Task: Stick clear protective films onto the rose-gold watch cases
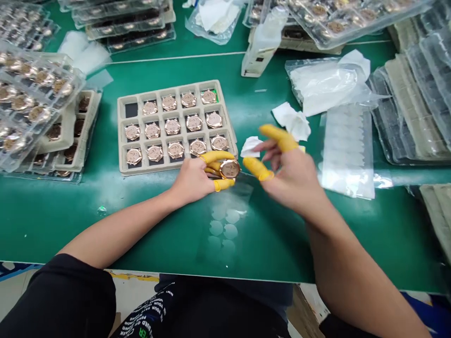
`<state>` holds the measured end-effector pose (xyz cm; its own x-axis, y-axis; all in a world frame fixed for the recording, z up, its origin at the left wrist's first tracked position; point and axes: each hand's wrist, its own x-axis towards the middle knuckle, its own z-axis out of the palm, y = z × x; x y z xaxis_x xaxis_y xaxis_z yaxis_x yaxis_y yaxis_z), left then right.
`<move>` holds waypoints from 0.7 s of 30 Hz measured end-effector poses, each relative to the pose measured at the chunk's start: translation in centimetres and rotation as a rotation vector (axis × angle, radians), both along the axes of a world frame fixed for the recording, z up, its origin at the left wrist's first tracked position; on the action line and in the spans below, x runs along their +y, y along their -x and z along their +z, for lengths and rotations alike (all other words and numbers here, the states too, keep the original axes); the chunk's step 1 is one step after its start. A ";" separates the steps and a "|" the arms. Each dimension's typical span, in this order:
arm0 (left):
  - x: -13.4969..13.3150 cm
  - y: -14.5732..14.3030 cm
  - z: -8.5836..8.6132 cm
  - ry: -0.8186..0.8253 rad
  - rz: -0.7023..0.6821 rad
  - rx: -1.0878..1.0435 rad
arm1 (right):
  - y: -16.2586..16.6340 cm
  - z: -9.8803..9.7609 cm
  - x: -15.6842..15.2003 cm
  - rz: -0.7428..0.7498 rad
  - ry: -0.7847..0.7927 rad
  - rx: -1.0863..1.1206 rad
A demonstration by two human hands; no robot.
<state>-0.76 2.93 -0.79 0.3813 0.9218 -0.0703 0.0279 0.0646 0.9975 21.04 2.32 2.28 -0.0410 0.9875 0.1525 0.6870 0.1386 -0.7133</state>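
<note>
My left hand point(197, 177), with yellow finger cots, pinches a rose-gold watch case point(230, 168) just above the green table, in front of a beige tray point(121, 136). The tray holds several more watch cases in its compartments; its top-left compartment is vacant. My right hand point(289, 176) hovers just right of the held case, fingers spread, yellow cots on the thumb and forefinger, nothing held. A small white cloth point(249, 146) lies behind it.
Clear lidded trays of watch cases point(31, 89) are stacked at the left and along the back. Crumpled white cloths point(292, 121), plastic bags point(327, 82) and a clear strip point(347, 150) lie to the right. Round clear film stickers point(223, 225) lie on the table near me.
</note>
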 end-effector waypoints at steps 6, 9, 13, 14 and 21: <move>0.1 -0.2 -0.2 0.032 -0.015 0.059 | 2.6 1.7 0.5 -0.054 0.189 0.495; 0.3 -0.2 0.0 0.007 -0.073 0.097 | 6.1 4.5 4.4 -0.053 0.019 0.440; 0.2 0.0 0.5 -0.006 -0.143 0.119 | 15.9 5.1 12.8 0.203 0.067 0.264; 0.2 0.1 0.6 -0.014 -0.158 0.129 | 18.5 4.5 14.8 0.228 0.117 0.226; 0.5 0.4 0.8 -0.124 -0.195 0.325 | 26.5 2.3 20.1 0.401 0.070 -0.276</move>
<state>-1.17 3.46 -0.03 0.5264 0.8432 -0.1090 0.3435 -0.0936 0.9345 -5.48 22.43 4.62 -0.4497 0.8931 0.0159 0.7538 0.3890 -0.5296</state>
